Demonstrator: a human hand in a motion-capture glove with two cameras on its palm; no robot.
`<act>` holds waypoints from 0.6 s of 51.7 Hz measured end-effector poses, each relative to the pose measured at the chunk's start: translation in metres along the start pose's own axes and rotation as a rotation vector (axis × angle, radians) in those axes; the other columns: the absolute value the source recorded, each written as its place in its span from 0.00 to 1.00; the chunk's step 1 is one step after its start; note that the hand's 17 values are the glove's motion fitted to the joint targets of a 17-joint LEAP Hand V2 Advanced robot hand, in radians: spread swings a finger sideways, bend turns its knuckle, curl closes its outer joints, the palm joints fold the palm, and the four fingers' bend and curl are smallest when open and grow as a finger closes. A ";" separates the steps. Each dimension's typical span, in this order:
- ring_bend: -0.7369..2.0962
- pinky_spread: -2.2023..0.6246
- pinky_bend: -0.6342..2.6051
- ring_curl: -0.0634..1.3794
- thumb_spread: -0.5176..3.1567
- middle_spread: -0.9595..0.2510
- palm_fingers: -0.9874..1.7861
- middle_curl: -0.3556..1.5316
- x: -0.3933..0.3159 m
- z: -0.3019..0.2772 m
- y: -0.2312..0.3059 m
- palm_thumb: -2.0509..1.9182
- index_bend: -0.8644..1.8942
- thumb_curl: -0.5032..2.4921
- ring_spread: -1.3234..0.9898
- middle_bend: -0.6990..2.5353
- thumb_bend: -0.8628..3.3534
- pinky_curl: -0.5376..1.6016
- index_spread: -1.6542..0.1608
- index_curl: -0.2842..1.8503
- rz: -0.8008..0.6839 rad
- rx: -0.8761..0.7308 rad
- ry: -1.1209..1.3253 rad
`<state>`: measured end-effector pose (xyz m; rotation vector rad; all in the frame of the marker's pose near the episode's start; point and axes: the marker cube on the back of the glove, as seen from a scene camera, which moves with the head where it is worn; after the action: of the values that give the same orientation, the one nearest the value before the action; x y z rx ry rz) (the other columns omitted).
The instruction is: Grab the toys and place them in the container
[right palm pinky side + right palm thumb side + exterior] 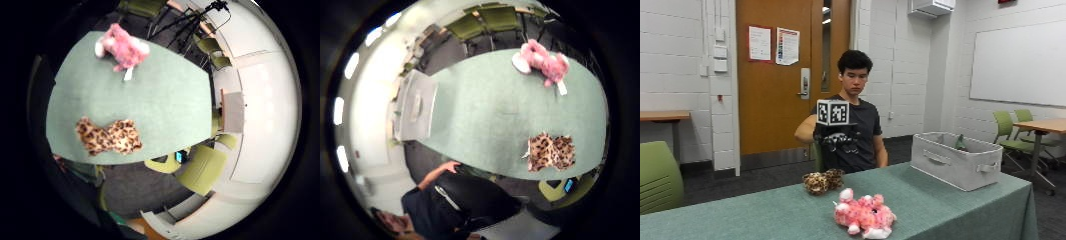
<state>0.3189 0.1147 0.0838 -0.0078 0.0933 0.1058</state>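
A pink plush toy (864,216) lies near the front edge of the green-covered table (760,217). A leopard-spotted plush toy (823,181) lies at the far edge, close to the person. My gloved right hand (838,141) hangs in the air above the leopard toy, fingers pointing down and relaxed, holding nothing. The grey fabric container (956,160) stands at the table's right end, with something green showing inside it. Both palm views look down on the pink toy (122,47) (540,60), the leopard toy (107,136) (551,152) and the container (415,105) from well above.
A green chair (656,180) stands at the left; more green chairs (1007,131) and a wooden table (1043,125) stand at the right. Bare green cloth lies between the toys and the container.
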 end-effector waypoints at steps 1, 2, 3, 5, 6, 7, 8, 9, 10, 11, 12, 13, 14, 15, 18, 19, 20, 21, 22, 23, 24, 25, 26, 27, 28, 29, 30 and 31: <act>0.42 0.76 0.41 0.22 0.35 0.72 0.35 0.43 0.004 0.009 0.002 0.48 0.39 0.24 0.44 0.31 0.18 0.39 0.79 0.37 0.005 -0.009 -0.008; 0.41 0.76 0.41 0.22 0.35 0.72 0.34 0.43 0.008 0.018 0.004 0.47 0.40 0.24 0.44 0.31 0.17 0.39 0.79 0.37 0.010 -0.018 -0.016; 0.41 0.76 0.41 0.22 0.35 0.72 0.34 0.42 0.011 0.027 0.006 0.47 0.40 0.24 0.44 0.30 0.17 0.39 0.79 0.37 0.016 -0.028 -0.022; 0.40 0.76 0.40 0.21 0.35 0.72 0.34 0.42 0.015 0.041 0.010 0.47 0.41 0.24 0.44 0.30 0.17 0.39 0.79 0.37 0.021 -0.050 -0.032; 0.40 0.76 0.40 0.21 0.35 0.72 0.35 0.42 0.016 0.046 0.012 0.47 0.40 0.24 0.44 0.29 0.17 0.39 0.79 0.37 0.021 -0.062 -0.035; 0.40 0.76 0.40 0.21 0.35 0.72 0.35 0.42 0.018 0.053 0.014 0.47 0.40 0.24 0.44 0.30 0.17 0.39 0.79 0.37 0.021 -0.074 -0.036; 0.39 0.76 0.40 0.21 0.35 0.72 0.35 0.42 0.020 0.062 0.016 0.47 0.41 0.24 0.44 0.29 0.17 0.39 0.78 0.38 0.022 -0.086 -0.036; 0.39 0.77 0.40 0.21 0.35 0.71 0.34 0.42 0.023 0.071 0.018 0.47 0.41 0.24 0.44 0.29 0.17 0.39 0.78 0.38 0.024 -0.098 -0.033; 0.38 0.77 0.40 0.21 0.35 0.71 0.35 0.42 0.025 0.080 0.020 0.47 0.41 0.24 0.44 0.29 0.17 0.39 0.78 0.38 0.026 -0.110 -0.030; 0.38 0.77 0.40 0.21 0.35 0.71 0.35 0.41 0.027 0.089 0.022 0.47 0.41 0.24 0.44 0.28 0.17 0.39 0.78 0.38 0.027 -0.123 -0.027; 0.38 0.77 0.39 0.21 0.35 0.71 0.35 0.41 0.029 0.096 0.024 0.47 0.41 0.24 0.44 0.28 0.17 0.39 0.78 0.38 0.028 -0.136 -0.026; 0.37 0.77 0.39 0.21 0.35 0.71 0.35 0.41 0.030 0.103 0.026 0.47 0.41 0.24 0.44 0.28 0.17 0.39 0.78 0.38 0.030 -0.149 -0.026; 0.37 0.77 0.39 0.20 0.34 0.71 0.34 0.41 0.031 0.109 0.028 0.47 0.41 0.23 0.44 0.28 0.17 0.39 0.78 0.38 0.031 -0.160 -0.028; 0.37 0.77 0.39 0.20 0.34 0.71 0.34 0.41 0.033 0.114 0.030 0.47 0.41 0.23 0.44 0.28 0.17 0.38 0.78 0.38 0.035 -0.170 -0.030; 0.36 0.77 0.38 0.20 0.34 0.71 0.35 0.41 0.037 0.127 0.032 0.47 0.42 0.23 0.44 0.27 0.17 0.39 0.77 0.38 0.047 -0.196 -0.037; 0.35 0.77 0.38 0.20 0.34 0.71 0.34 0.41 0.039 0.132 0.033 0.47 0.42 0.23 0.44 0.27 0.17 0.39 0.77 0.38 0.051 -0.206 -0.039; 0.35 0.77 0.38 0.20 0.34 0.71 0.34 0.41 0.040 0.135 0.035 0.47 0.42 0.23 0.44 0.27 0.17 0.39 0.77 0.38 0.053 -0.216 -0.039; 0.35 0.77 0.38 0.20 0.34 0.71 0.34 0.41 0.041 0.139 0.036 0.47 0.42 0.23 0.44 0.27 0.17 0.39 0.77 0.38 0.054 -0.226 -0.036; 0.34 0.77 0.38 0.20 0.34 0.71 0.34 0.41 0.042 0.141 0.038 0.47 0.42 0.23 0.44 0.27 0.17 0.39 0.77 0.38 0.055 -0.235 -0.029; 0.34 0.77 0.38 0.20 0.34 0.71 0.34 0.41 0.043 0.144 0.040 0.47 0.42 0.23 0.44 0.27 0.17 0.39 0.77 0.38 0.056 -0.243 -0.019; 0.34 0.77 0.37 0.20 0.34 0.71 0.34 0.40 0.044 0.146 0.042 0.47 0.42 0.23 0.44 0.27 0.17 0.39 0.77 0.38 0.056 -0.248 -0.010; 0.33 0.77 0.37 0.20 0.34 0.71 0.34 0.40 0.045 0.148 0.043 0.47 0.42 0.23 0.45 0.27 0.17 0.39 0.77 0.38 0.056 -0.252 -0.003; 0.33 0.77 0.37 0.20 0.34 0.71 0.34 0.40 0.045 0.149 0.045 0.47 0.42 0.23 0.45 0.27 0.17 0.39 0.77 0.38 0.056 -0.254 0.001; 0.32 0.77 0.38 0.20 0.34 0.71 0.34 0.40 0.046 0.150 0.047 0.47 0.42 0.23 0.45 0.27 0.17 0.39 0.77 0.38 0.055 -0.255 0.003; 0.32 0.78 0.38 0.20 0.34 0.71 0.34 0.40 0.047 0.150 0.049 0.47 0.42 0.23 0.45 0.26 0.17 0.39 0.77 0.38 0.054 -0.255 0.003; 0.32 0.78 0.39 0.20 0.34 0.71 0.34 0.40 0.047 0.151 0.051 0.47 0.42 0.23 0.45 0.26 0.17 0.39 0.77 0.38 0.052 -0.255 0.004; 0.32 0.78 0.40 0.19 0.34 0.71 0.35 0.39 0.047 0.151 0.053 0.47 0.42 0.23 0.45 0.26 0.17 0.40 0.77 0.38 0.050 -0.255 0.004; 0.32 0.78 0.38 0.20 0.34 0.71 0.34 0.39 0.047 0.152 0.056 0.47 0.42 0.23 0.45 0.27 0.17 0.39 0.77 0.38 0.048 -0.254 0.003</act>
<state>0.3738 0.1769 0.2301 -0.2591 0.0828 0.1649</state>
